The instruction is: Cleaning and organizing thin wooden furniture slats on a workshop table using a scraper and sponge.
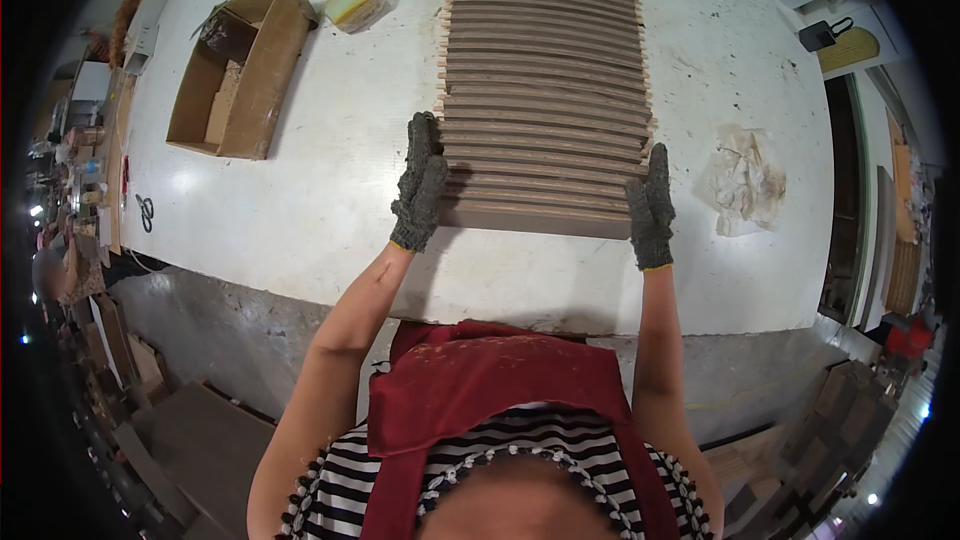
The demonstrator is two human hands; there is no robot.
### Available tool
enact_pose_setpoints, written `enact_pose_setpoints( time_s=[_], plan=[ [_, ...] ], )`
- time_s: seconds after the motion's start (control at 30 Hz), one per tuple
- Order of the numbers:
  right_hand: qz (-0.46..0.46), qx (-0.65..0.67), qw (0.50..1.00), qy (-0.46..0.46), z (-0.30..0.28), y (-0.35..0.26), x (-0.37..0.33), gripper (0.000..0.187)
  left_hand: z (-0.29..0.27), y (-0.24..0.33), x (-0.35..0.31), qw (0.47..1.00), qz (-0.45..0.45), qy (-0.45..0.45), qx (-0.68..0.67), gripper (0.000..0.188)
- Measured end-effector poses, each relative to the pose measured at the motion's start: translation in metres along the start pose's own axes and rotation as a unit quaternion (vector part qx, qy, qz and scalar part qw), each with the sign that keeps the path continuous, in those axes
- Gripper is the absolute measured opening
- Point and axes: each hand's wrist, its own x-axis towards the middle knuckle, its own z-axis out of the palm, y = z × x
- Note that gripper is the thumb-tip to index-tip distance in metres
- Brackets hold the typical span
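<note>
Brown strips (545, 90), long axis crosswise.
Left hand (420, 188), right hand (652, 208) flat against opposite ends, fingers straight, unclenched.

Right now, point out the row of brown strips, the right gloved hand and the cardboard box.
Row of brown strips (545, 90): head view, middle of the row's upper side.
Right gloved hand (653, 208): head view, middle of the glove.
Cardboard box (270, 90): head view, its right-hand wall.
</note>
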Motion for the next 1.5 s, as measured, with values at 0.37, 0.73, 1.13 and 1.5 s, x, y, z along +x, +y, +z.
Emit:
enact_pose_setpoints(
  time_s=[0.37, 0.73, 1.13, 1.5],
  plan=[
    [-0.061, -0.102, 0.991, -0.065, -0.020, -0.008, 0.015, 0.074, 0.000, 0.036, 0.021, 0.994, -0.094, -0.044, -0.033, 0.065],
    [-0.045, -0.152, 0.987, -0.016, 0.002, -0.008, 0.074, 0.067, -0.005, 0.001, 0.069, 0.983, -0.179, -0.006, 0.029, 0.064],
    [0.000, 0.004, 0.998, -0.057, 0.005, 0.013, 0.112, 0.065, -0.006, 0.039, 0.096, 0.945, -0.310, -0.078, -0.067, 0.080],
    [0.031, 0.087, 0.995, -0.046, 0.008, 0.021, 0.125, 0.068, 0.018, 0.011, 0.107, 0.988, -0.115, 0.106, -0.018, 0.084]
  ],
)
